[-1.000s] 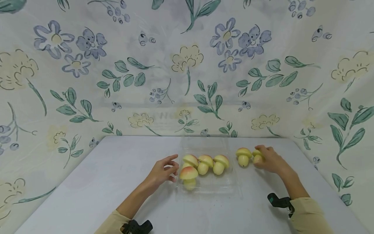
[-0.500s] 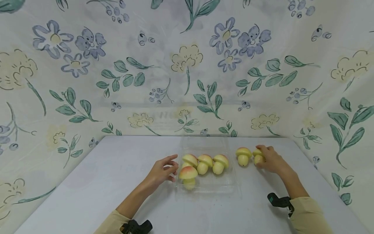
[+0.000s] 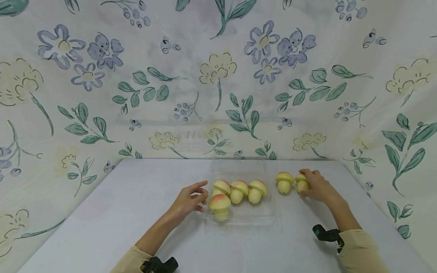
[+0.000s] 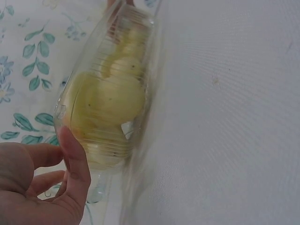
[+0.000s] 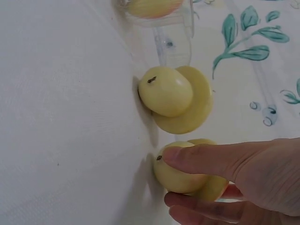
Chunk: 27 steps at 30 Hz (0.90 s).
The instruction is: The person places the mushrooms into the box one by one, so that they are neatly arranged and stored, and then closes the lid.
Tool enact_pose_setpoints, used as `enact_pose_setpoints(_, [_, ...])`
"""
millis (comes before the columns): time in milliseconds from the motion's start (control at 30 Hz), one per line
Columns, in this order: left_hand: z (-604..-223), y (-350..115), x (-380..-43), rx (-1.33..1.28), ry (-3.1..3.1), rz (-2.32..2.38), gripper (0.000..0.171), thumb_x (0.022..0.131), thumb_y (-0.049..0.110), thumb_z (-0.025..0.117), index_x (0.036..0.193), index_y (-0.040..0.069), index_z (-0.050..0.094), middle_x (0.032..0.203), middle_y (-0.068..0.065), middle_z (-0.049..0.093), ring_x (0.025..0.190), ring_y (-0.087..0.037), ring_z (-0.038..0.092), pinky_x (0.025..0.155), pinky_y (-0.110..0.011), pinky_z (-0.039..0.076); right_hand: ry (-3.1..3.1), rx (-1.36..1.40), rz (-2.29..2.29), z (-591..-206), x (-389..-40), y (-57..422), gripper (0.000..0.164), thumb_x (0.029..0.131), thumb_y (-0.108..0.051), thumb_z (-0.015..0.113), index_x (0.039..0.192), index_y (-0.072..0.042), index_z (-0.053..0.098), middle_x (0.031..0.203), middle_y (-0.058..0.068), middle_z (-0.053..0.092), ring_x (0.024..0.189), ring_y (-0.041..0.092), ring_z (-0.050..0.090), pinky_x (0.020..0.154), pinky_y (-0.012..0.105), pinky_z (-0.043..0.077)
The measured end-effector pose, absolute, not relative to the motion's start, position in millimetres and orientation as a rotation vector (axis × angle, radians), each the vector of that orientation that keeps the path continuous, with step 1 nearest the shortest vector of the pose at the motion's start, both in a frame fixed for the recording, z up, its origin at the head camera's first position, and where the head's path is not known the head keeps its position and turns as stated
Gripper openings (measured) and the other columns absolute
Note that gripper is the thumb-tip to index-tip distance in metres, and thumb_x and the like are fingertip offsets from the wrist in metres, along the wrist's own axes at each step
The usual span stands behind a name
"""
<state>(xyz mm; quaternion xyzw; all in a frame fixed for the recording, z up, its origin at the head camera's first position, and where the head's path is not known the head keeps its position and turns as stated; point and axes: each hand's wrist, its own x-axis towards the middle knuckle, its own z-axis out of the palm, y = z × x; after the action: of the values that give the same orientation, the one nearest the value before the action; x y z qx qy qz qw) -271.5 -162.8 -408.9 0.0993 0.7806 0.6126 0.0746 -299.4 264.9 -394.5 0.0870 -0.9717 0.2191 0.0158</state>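
On the right of the table, my right hand [image 3: 317, 185] holds a yellow mushroom-shaped piece [image 5: 180, 173], thumb on its round stem and fingers underneath in the right wrist view. A matching mushroom-shaped piece [image 3: 284, 183] stands just left of it, apart from the hand. A clear plastic container [image 3: 246, 220] with its lid raised holds several more of these pieces [image 3: 240, 191], yellow with reddish caps. At the container's left side is my left hand [image 3: 189, 199], fingers loosely bent. In the left wrist view, one digit touches the clear wall [image 4: 61, 112].
Everything rests on a white table [image 3: 102, 212]. A floral cloth [image 3: 191, 94] hangs behind its far edge. The container's transparent lid [image 3: 237, 168] stands up toward the cloth. Black cameras are strapped to both wrists.
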Motion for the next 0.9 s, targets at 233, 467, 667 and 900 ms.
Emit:
enact_pose_setpoints(233, [-409.9, -162.8, -271.3, 0.288, 2.333, 1.850, 0.054, 0.098, 0.008, 0.057, 0.147, 0.000, 0.040, 0.110, -0.013, 0.054, 0.080, -0.013, 0.057, 0.061, -0.023, 0.057, -3.000, 0.294, 0.673, -391.4, -299.1, 267.3, 0.070, 0.081, -0.014, 0.075, 0.140, 0.000, 0.039, 0.125, 0.041, 0.042, 0.103, 0.050, 0.054, 0.080, 0.060, 0.049])
enact_pose_setpoints(467, [-410.0, -162.6, -271.8, 0.282, 2.338, 1.847, 0.054, 0.097, 0.007, 0.058, 0.147, -0.001, 0.040, 0.109, -0.013, 0.055, 0.080, -0.013, 0.057, 0.061, -0.024, 0.057, -2.962, 0.334, 0.657, -387.0, -297.9, 269.1, 0.069, 0.082, -0.014, 0.077, 0.139, 0.000, 0.040, 0.125, 0.040, 0.043, 0.105, 0.051, 0.054, 0.081, 0.063, 0.047])
enact_pose_setpoints(667, [-409.8, -162.9, -271.9, 0.284, 2.343, 1.844, 0.054, 0.097, 0.008, 0.058, 0.147, 0.000, 0.040, 0.109, -0.013, 0.055, 0.080, -0.013, 0.058, 0.061, -0.024, 0.057, -2.945, 0.346, 0.674, -381.5, -295.4, 267.7, 0.069, 0.084, -0.013, 0.075, 0.141, -0.001, 0.039, 0.128, 0.040, 0.042, 0.105, 0.050, 0.054, 0.080, 0.061, 0.049])
enact_pose_setpoints(900, [-408.8, -162.2, -271.5, 0.274, 2.346, 1.840, 0.054, 0.097, 0.008, 0.058, 0.147, 0.000, 0.040, 0.110, -0.013, 0.056, 0.080, -0.013, 0.058, 0.061, -0.024, 0.057, -2.943, 0.344, 0.658, -375.2, -294.3, 263.6, 0.069, 0.085, -0.013, 0.075, 0.143, -0.003, 0.038, 0.132, 0.038, 0.041, 0.112, 0.053, 0.052, 0.085, 0.064, 0.048])
